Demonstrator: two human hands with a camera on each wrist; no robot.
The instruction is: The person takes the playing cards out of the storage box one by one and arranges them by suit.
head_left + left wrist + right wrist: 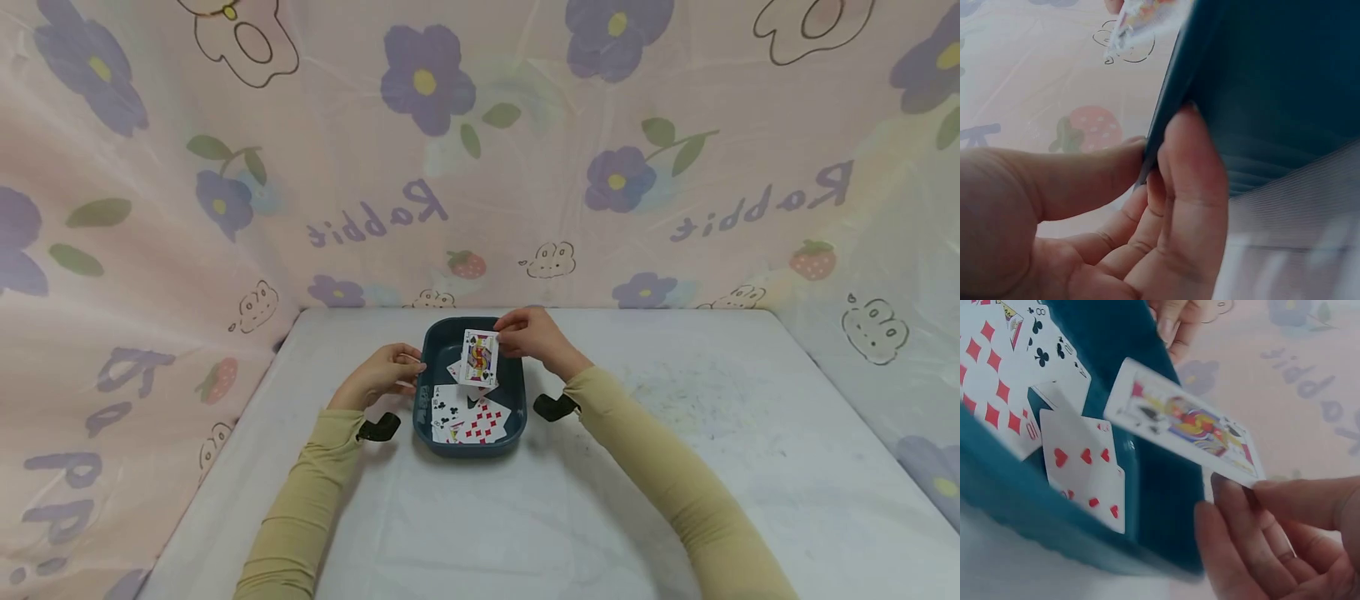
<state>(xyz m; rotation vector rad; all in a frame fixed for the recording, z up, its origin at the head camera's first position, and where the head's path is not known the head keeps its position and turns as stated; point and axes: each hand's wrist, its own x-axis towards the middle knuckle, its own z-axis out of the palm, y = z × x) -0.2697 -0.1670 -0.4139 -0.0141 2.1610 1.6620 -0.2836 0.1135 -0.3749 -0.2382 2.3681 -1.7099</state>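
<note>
A dark teal tray (pixel 430 342) sits on the white table and holds several playing cards, among them a ten of diamonds (pixel 487 422) and a club card (pixel 448 406). My right hand (pixel 529 333) pinches a face card (pixel 480 357) by its edge and holds it over the tray's far end. In the right wrist view that face card (pixel 1188 423) hangs above a heart card (pixel 1088 469) in the tray (pixel 1160 487). My left hand (pixel 384 375) grips the tray's left rim (pixel 1169 94), thumb on one side and fingers (pixel 1191 187) on the other.
A pink cloth printed with flowers and rabbits (pixel 480 150) walls in the table on three sides. Bare white tabletop (pixel 712 417) stretches to the right of the tray and in front of it. Black wrist mounts (pixel 553 407) sit on both beige sleeves.
</note>
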